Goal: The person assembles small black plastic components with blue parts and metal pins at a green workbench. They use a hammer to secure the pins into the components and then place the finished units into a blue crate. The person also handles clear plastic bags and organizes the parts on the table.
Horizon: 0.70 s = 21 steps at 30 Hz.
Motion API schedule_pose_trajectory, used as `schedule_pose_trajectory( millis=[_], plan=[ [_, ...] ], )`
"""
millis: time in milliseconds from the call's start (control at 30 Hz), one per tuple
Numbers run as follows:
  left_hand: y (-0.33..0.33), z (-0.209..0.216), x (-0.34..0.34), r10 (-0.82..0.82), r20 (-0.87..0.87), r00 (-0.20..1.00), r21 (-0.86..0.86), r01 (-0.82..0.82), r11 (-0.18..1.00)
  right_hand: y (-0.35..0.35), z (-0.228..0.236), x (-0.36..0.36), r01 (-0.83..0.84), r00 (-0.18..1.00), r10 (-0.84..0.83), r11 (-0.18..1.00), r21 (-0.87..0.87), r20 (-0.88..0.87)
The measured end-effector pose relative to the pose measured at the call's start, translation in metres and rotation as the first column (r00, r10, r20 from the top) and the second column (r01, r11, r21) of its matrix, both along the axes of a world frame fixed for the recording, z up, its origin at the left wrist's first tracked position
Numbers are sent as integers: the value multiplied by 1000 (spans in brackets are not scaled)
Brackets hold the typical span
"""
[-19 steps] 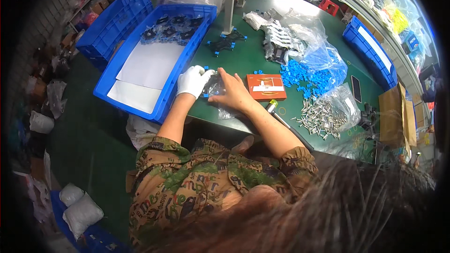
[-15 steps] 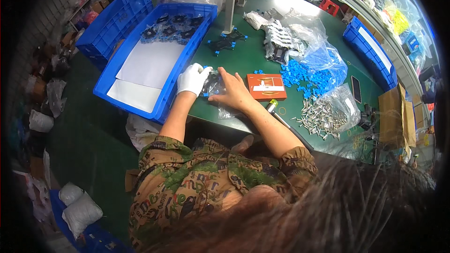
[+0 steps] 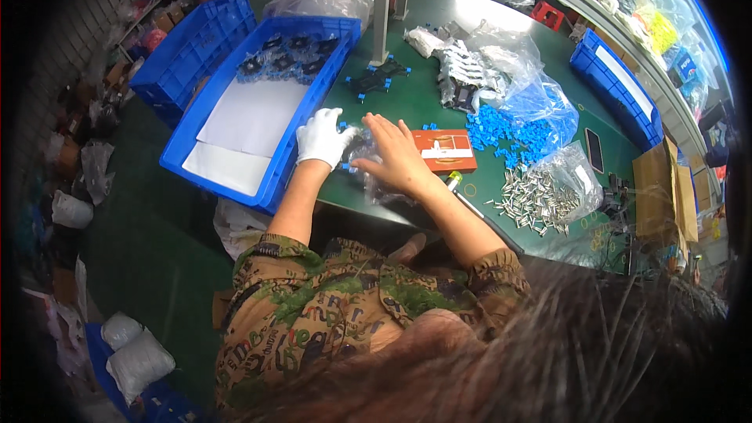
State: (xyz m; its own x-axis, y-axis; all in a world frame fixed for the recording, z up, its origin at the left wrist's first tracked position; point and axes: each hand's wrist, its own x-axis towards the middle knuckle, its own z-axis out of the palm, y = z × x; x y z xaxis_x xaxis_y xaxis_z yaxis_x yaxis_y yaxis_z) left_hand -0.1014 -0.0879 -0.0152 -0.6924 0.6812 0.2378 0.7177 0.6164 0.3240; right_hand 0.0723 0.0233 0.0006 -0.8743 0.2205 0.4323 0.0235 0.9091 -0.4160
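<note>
Seen from above the head, over dark hair and a patterned brown-and-green shirt: both forearms reaching forward onto a green bench (image 3: 423, 102). Left hand (image 3: 323, 138) in a white glove, right hand (image 3: 395, 158) bare, close together near the bench's near left edge, both pressed on a small clear plastic bag (image 3: 362, 158) with dark parts and blue bits inside. Gloved fingers curled on the bag's left side; bare fingers spread flat over its right side. Cannot tell whether either hand actually grips the bag or only rests on it.

Just right of the bare hand, an orange flat box (image 3: 443, 150) with a white label. Beyond it, toward the bench's middle, a loose heap of small blue plastic pieces (image 3: 505, 129) spilling from a clear bag. Nearer the right edge, a pile of small silver metal pins (image 3: 526, 200) on another clear bag. Toward the far side, a cluster of black parts with blue tips (image 3: 376, 78) beside a white upright post (image 3: 381, 12).

Left of the gloved hand, touching the bench's left edge, a blue plastic crate (image 3: 270, 164) lined with white sheets, bagged dark parts at its far end. Second blue crate (image 3: 192, 43) farther left. Narrow blue tray (image 3: 615, 82) at the far right corner.
</note>
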Motion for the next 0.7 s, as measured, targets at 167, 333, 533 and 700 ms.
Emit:
schedule_pose_trajectory(
  millis=[167,333,533,700],
  plan=[
    [19,21,-22,-120,-191,974,170,153,974,32,70,58,76,987,-48,979,187,-153],
    [94,26,-59,-179,-173,968,85,196,977,163,39,104,294,953,-289,954,53,-89],
    [140,-17,-124,-147,162,976,-107,165,980,262,-8,157,546,812,-551,833,85,193],
    [141,-30,-124,-320,559,765,351,131,927,313,-25,166,590,710,-653,756,284,264]
  ],
)
